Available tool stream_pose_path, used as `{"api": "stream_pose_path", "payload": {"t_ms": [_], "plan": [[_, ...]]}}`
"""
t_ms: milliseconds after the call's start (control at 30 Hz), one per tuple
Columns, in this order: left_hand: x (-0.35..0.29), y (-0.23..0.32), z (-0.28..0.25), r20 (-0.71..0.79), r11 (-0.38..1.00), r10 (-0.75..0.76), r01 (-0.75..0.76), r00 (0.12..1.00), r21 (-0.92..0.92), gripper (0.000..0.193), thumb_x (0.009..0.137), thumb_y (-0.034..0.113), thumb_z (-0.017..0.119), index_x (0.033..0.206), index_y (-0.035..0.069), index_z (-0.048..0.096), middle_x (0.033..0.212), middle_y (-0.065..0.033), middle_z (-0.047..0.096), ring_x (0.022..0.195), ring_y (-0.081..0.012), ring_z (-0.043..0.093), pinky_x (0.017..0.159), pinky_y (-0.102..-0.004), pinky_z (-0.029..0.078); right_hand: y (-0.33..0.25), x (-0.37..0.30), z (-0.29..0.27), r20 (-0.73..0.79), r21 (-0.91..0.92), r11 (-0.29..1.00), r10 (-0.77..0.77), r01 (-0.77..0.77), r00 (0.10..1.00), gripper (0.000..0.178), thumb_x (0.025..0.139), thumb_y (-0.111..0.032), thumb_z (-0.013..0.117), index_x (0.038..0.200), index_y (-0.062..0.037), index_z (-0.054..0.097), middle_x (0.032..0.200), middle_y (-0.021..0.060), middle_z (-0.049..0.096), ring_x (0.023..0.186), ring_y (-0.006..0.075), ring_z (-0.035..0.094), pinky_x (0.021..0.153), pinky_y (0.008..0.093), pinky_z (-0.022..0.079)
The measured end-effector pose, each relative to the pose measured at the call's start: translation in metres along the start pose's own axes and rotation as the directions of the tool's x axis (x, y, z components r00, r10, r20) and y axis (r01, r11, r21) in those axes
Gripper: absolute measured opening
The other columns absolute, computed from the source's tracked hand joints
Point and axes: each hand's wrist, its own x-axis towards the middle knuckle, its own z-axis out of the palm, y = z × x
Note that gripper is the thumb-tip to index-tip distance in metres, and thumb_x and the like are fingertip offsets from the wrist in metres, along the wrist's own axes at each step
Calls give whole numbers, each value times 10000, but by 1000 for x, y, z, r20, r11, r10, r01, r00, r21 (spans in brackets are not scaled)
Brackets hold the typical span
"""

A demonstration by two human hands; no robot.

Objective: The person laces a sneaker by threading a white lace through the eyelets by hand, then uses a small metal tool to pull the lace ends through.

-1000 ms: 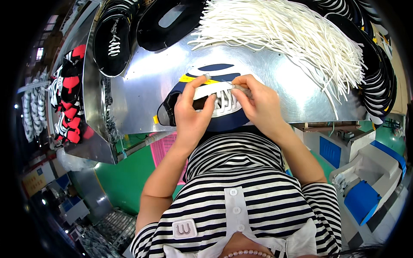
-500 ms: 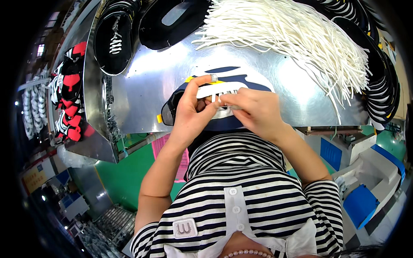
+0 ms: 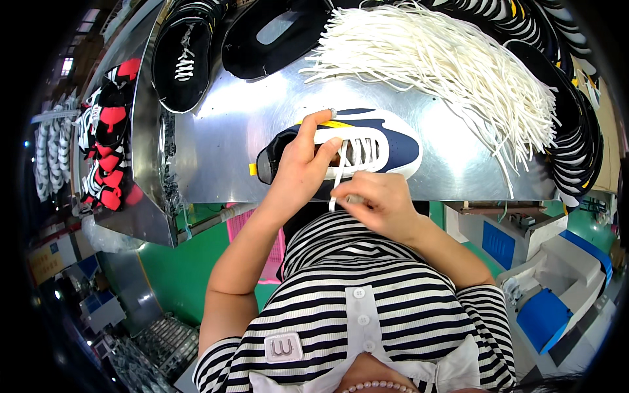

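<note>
Shifting bodyward, my right hand [image 3: 380,200] is pinching flat white lace [image 3: 339,171]; left hand [image 3: 304,160] clasping elongated navy-and-white shoe [image 3: 397,149] beyond, toe rightward.

No full words can be read. Near, left of the button placket [image 3: 362,318] on the black-and-white striped shirt [image 3: 400,298], a pale, rounded-square patch [image 3: 284,348] bears one darker, curved, letter-like mark. At the far left, a tan board [image 3: 47,263] has markings too small to read. Any print on the navy-and-white shoe [image 3: 383,147] is too small to tell.
</note>
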Motion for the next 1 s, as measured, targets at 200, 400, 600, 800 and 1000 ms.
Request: {"api": "stream_pose_path", "payload": {"t_ms": [200, 400, 600, 800, 1000], "plan": [[-49, -1, -20, 15, 931, 237, -231, 971, 282, 495, 948, 174, 621, 1374, 29, 416, 1012, -233, 682, 897, -363, 683, 761, -395, 526, -22, -30, -29, -51, 268, 763, 621, -588, 782, 144, 871, -76, 716, 1008, -40, 744, 810, 32, 711, 686, 30, 580, 609, 217, 465], [-61, -5, -10, 55, 804, 324, -305, 945, 510, 212, 880, 73, 692, 1063, 19, 597, 810, -171, 638, 698, -298, 654, 617, -359, 493, -6, -12, 3, 0, 266, 691, 697, -672, 717, 199, 835, -149, 768, 953, 3, 716, 726, 5, 669, 653, 37, 548, 593, 207, 443], [-57, -10, -10, -24, 832, 332, -280, 943, 479, 199, 896, 88, 677, 1062, 10, 601, 803, -166, 643, 667, -305, 624, 607, -349, 482, -3, -10, 15, -122, 410, 705, 672, -579, 731, 107, 854, -103, 739, 898, -13, 701, 712, -52, 632, 630, 4, 509, 553, 186, 410], [-57, -3, -10, 53, 845, 278, -270, 959, 460, 254, 871, 171, 722, 1055, 24, 626, 884, -159, 687, 733, -312, 669, 648, -361, 505, -1, 10, 5, -163, 429, 741, 626, -516, 763, 110, 865, -100, 729, 900, -3, 691, 739, -41, 625, 660, 5, 500, 579, 178, 406], [-51, -8, 0, -8, 808, 226, -183, 974, 560, 259, 838, 193, 756, 1011, 47, 631, 847, -131, 702, 721, -306, 685, 632, -356, 517, 1, 8, 2, -129, 393, 780, 571, -487, 811, 248, 922, -104, 670, 1111, -13, 538, 751, 21, 641, 653, 51, 521, 571, 224, 410]]}}
